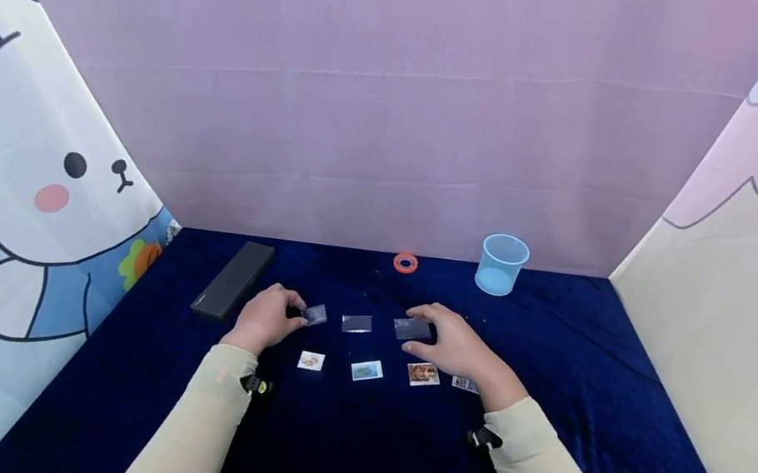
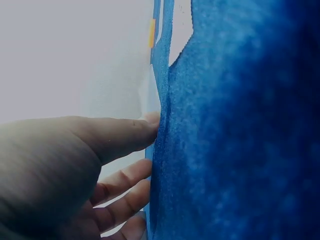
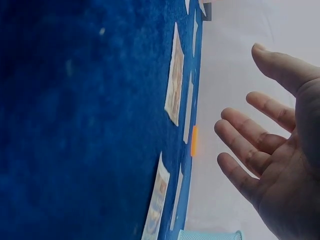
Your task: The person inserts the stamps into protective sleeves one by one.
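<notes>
Head view: a person's two hands work over a worktop [image 1: 378, 456] covered in dark blue cloth; places are given relative to the middle clear sheet [image 1: 357, 324], which lies flat between the hands. To its left, the left hand [image 1: 267, 318] pinches the left clear sheet [image 1: 315, 315] between thumb and forefinger; the left wrist view shows this sheet's pale edge at the thumb tip. To its right, the right hand [image 1: 455, 345] is spread, fingers apart and holding nothing, beside the right clear sheet [image 1: 406, 329].

Nearer the person than the middle clear sheet runs a row of small picture cards: a white card [image 1: 311, 361] to the near left, a blue-green card [image 1: 366, 370] just to the near right, a brown card [image 1: 423, 374] farther right, and a fourth card [image 1: 464, 384] farther right again, partly hidden by the right wrist. Well left of the middle clear sheet lies a black case [image 1: 234, 279]; beyond it and slightly right, an orange-red ring [image 1: 404, 271]; beyond and well right, an upright translucent blue cup [image 1: 500, 262].
</notes>
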Demonstrator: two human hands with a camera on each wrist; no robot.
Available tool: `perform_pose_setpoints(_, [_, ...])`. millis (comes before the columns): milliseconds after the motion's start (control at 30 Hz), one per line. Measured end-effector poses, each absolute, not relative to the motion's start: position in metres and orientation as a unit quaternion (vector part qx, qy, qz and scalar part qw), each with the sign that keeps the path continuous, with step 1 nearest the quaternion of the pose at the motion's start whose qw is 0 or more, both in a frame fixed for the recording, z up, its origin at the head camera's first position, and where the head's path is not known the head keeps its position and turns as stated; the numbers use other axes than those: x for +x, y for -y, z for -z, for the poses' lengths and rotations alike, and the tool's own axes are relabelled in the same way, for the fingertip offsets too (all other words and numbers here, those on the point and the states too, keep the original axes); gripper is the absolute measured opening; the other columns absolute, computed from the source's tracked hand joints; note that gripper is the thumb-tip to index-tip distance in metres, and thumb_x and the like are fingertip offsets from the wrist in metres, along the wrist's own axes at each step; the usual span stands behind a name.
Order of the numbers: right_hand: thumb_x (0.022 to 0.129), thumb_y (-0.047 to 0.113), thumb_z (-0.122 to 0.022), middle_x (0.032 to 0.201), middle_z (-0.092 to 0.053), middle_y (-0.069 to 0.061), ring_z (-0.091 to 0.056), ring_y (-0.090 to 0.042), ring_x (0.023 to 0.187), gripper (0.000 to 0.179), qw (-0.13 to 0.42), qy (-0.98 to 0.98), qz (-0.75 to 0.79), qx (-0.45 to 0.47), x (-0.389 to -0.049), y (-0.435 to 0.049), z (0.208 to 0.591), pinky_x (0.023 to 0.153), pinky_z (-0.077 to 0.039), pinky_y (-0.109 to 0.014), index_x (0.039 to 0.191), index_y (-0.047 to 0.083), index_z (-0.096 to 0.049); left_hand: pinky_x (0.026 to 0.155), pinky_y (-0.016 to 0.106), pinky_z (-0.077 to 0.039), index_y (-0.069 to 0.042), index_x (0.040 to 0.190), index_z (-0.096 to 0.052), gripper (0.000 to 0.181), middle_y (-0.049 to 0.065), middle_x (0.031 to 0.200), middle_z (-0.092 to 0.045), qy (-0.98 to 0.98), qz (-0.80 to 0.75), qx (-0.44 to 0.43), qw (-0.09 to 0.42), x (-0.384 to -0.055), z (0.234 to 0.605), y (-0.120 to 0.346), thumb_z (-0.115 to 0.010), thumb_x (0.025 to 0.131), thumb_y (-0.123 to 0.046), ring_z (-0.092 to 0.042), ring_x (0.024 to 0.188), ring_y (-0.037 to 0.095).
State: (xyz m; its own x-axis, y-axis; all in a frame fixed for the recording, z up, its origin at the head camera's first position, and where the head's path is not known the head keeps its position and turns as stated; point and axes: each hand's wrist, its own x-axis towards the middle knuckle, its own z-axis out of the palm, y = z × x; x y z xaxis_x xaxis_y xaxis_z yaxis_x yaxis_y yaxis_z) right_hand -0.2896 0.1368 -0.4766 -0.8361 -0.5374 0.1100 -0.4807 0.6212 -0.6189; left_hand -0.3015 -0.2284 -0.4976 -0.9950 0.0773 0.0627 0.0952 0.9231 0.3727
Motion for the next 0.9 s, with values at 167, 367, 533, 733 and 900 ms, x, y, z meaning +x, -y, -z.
perform_pose_setpoints(167, [0.095, 0.033, -0.08, 0.139, -0.06, -0.015, -0.06, -0.036, 0.127, 0.058, 0.048, -0.899, 0.334, -0.279, -0.288, -0.131, 0.475, 0.101, -0.051, -0.054, 0.146, 0.013, -0.059, 0.087, 0.048, -0.052, -0.021, 0.095, -0.076, 0.012, 0.004, 0.107, -0.065, 0.976, 0.213, -0.042, 0.026, -0.303, 0.501, 0.232, -0.085, 0.091, -0.028, -0.064, 0.092, 0.024])
perform_pose_setpoints(367, [0.096, 0.033, -0.08, 0.142, -0.059, -0.013, -0.06, -0.034, 0.129, 0.058, 0.065, -0.898, 0.348, -0.26, -0.289, -0.128, 0.478, 0.101, -0.051, -0.053, 0.146, 0.016, -0.059, 0.077, 0.043, -0.053, -0.022, 0.084, -0.071, 0.013, -0.003, 0.091, -0.069, 0.959, 0.275, -0.052, 0.03, -0.304, 0.503, 0.243, -0.081, 0.092, -0.022, -0.063, 0.079, 0.017])
perform_pose_setpoints(533, [0.096, 0.033, -0.079, 0.141, -0.059, -0.013, -0.06, -0.033, 0.129, 0.059, 0.066, -0.895, 0.353, -0.265, -0.29, -0.126, 0.481, 0.102, -0.051, -0.052, 0.147, 0.011, -0.058, 0.076, 0.041, -0.053, -0.018, 0.088, -0.069, 0.011, -0.001, 0.092, -0.069, 0.946, 0.319, -0.044, 0.03, -0.302, 0.496, 0.247, -0.078, 0.093, -0.017, -0.063, 0.079, 0.018])
perform_pose_setpoints(733, [0.095, 0.033, -0.08, 0.14, -0.061, -0.01, -0.06, -0.031, 0.128, 0.06, 0.065, -0.894, 0.351, -0.271, -0.291, -0.122, 0.482, 0.102, -0.051, -0.051, 0.146, 0.009, -0.059, 0.077, 0.04, -0.051, -0.013, 0.094, -0.069, 0.009, 0.001, 0.089, -0.072, 0.934, 0.345, -0.043, 0.076, -0.301, 0.487, 0.252, -0.077, 0.092, -0.011, -0.063, 0.079, 0.02])
perform_pose_setpoints(900, [0.096, 0.034, -0.08, 0.14, -0.061, -0.007, -0.06, -0.029, 0.128, 0.059, 0.065, -0.893, 0.346, -0.28, -0.293, -0.115, 0.483, 0.103, -0.051, -0.049, 0.146, 0.01, -0.06, 0.077, 0.039, -0.051, -0.013, 0.1, -0.072, 0.008, 0.002, 0.093, -0.073, 0.928, 0.357, -0.041, 0.095, -0.302, 0.481, 0.259, -0.077, 0.094, -0.011, -0.064, 0.08, 0.02])
